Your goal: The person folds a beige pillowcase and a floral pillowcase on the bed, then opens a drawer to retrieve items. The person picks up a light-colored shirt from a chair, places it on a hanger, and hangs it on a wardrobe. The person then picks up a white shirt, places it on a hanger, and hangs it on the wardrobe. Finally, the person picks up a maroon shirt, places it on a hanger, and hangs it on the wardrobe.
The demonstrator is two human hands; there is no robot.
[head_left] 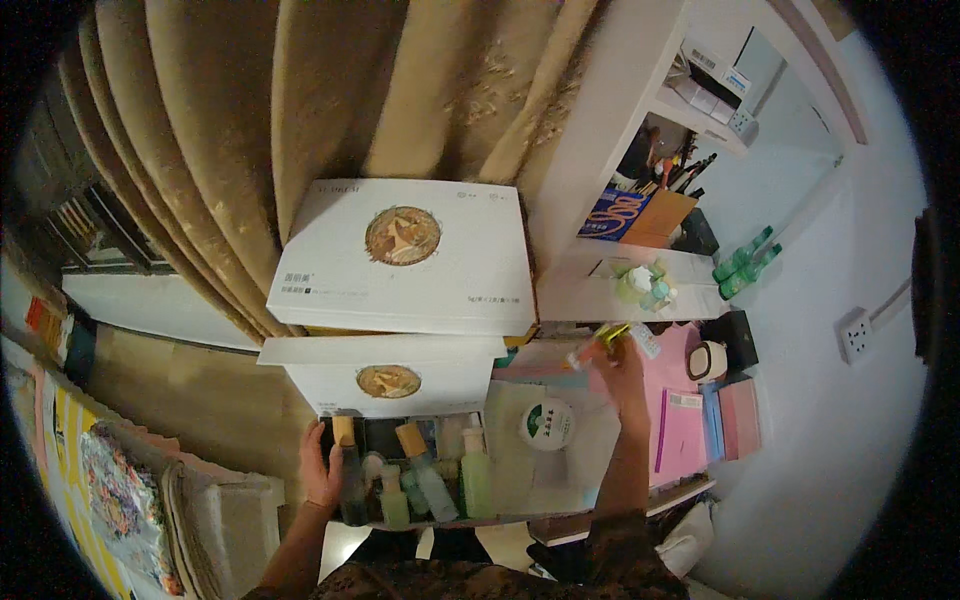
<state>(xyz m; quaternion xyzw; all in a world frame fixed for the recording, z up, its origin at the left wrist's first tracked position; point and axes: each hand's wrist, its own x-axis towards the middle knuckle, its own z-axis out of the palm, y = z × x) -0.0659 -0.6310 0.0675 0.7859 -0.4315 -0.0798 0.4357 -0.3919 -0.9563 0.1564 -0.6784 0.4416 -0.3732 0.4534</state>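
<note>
My left hand [321,466] lies against the left side of an open compartment of bottles, its fingers stretched out and the thumb apart, beside a dark bottle with a wood-coloured cap [343,432]. Next to that stand a pale green pump bottle [477,478], a small pale green bottle [394,500] and a tilted grey-blue bottle [432,485]. Over the pink desk top, my right hand [617,368] is closed on a small clear item with yellow-green on it; its exact kind is blurred. Left of that forearm lies a round white-and-green tub [547,424].
Behind the bottles stand a white box flap [330,375] and a large white box [400,285] against brown curtains [340,90]. A shelf unit [625,120], green bottles [745,265] and a pink booklet [680,430] are at right. Folded cloths [195,520] lie at lower left.
</note>
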